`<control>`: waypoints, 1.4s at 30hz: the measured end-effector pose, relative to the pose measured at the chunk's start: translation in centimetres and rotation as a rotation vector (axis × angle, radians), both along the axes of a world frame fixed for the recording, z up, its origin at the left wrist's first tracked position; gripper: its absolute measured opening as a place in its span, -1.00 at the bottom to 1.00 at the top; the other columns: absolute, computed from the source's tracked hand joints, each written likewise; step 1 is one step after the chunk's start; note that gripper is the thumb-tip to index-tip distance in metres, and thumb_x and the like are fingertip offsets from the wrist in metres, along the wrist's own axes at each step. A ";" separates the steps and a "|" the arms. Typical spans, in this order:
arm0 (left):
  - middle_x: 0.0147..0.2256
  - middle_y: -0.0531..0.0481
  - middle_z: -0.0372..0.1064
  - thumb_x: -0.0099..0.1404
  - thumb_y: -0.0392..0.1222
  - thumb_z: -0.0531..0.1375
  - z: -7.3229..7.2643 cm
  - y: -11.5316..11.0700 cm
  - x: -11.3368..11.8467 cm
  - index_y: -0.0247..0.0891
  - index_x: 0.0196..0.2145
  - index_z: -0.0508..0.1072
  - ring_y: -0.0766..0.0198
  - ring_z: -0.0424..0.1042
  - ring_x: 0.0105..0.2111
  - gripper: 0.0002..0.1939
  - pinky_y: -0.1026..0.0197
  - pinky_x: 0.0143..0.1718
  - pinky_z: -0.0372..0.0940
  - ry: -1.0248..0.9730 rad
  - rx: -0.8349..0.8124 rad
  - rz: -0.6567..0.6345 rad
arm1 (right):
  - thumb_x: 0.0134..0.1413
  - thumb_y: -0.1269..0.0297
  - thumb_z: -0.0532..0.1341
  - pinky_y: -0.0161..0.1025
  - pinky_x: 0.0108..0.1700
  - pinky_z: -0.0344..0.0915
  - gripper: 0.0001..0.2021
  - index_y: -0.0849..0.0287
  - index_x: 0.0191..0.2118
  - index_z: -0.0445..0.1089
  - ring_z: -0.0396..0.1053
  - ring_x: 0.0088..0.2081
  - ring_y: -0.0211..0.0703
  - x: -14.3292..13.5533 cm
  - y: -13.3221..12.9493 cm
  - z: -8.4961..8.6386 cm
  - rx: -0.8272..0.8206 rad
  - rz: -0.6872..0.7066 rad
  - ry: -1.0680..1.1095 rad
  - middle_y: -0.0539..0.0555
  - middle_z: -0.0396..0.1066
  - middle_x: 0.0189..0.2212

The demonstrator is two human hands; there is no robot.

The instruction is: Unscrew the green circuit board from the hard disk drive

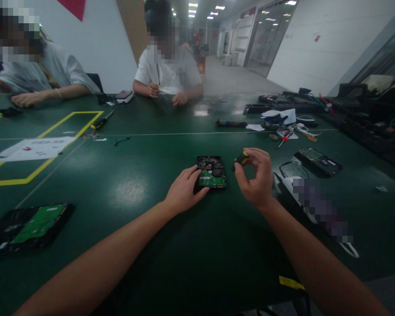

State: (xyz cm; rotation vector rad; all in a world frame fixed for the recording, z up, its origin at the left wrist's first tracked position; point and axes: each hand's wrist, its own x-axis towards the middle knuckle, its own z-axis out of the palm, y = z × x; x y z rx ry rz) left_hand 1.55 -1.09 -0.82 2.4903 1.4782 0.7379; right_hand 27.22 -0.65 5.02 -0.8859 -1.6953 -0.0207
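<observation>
A hard drive (211, 172) lies on the green table in front of me, its green circuit board facing up. My left hand (186, 186) grips it along the left side, fingers at the upper left and thumb by the near edge. Between thumb and fingertips, my right hand (258, 175) holds a screwdriver (242, 158) with a dark and yellow handle. The screwdriver is tilted, its thin shaft pointing down toward the drive's right edge. Whether the tip touches the drive I cannot tell.
Another hard drive (29, 226) lies at near left, and one more drive (317, 161) at right. Close to my right forearm is a white-edged pouch (311, 206), partly blurred. A second screwdriver (102, 120) lies far left. Two people sit across the table; one person (169, 70) holds a thin tool.
</observation>
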 end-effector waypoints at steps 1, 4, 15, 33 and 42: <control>0.38 -0.27 0.20 0.43 0.20 0.20 0.0 0.0 0.0 -0.25 0.33 0.32 -0.12 0.21 0.37 -0.32 -0.20 0.36 0.25 0.003 -0.004 0.002 | 0.20 0.42 0.31 0.04 -0.06 0.64 -0.47 -0.05 0.24 0.24 0.50 -0.01 0.00 0.0 0.1 -0.2 -0.014 0.026 0.031 0.17 0.32 0.14; 0.38 -0.28 0.20 0.43 0.20 0.19 0.1 0.0 0.1 -0.28 0.33 0.31 -0.12 0.21 0.37 -0.31 -0.18 0.37 0.23 0.010 -0.009 0.004 | 0.21 0.41 0.30 0.03 -0.02 0.64 -0.47 -0.03 0.24 0.22 0.52 -0.01 -0.02 0.0 0.2 -0.4 -0.045 0.063 0.061 0.18 0.30 0.16; 0.39 -0.27 0.18 0.43 0.20 0.19 0.1 -0.1 0.0 -0.26 0.35 0.30 -0.13 0.20 0.37 -0.31 -0.20 0.35 0.25 0.012 -0.017 0.009 | 0.18 0.44 0.30 0.02 -0.12 0.64 -0.44 -0.05 0.25 0.24 0.51 -0.04 0.00 0.0 0.0 0.1 0.008 -0.003 -0.023 0.18 0.34 0.13; 0.38 -0.28 0.19 0.44 0.20 0.18 0.0 -0.1 0.1 -0.28 0.34 0.30 -0.12 0.20 0.37 -0.31 -0.19 0.36 0.24 0.010 -0.007 0.008 | 0.28 0.46 0.18 0.16 0.09 0.57 -0.33 -0.13 0.43 0.15 0.57 -0.04 0.00 0.3 -0.2 0.2 -0.026 -0.008 -0.103 0.16 0.39 0.20; 0.38 -0.27 0.20 0.42 0.19 0.21 0.0 0.0 0.0 -0.24 0.34 0.30 -0.12 0.22 0.37 -0.32 -0.20 0.35 0.26 -0.002 -0.008 0.006 | 0.30 0.40 0.23 0.13 0.09 0.60 -0.39 -0.13 0.39 0.17 0.58 0.02 0.02 0.2 -0.1 -0.2 -0.084 0.034 -0.107 0.12 0.44 0.23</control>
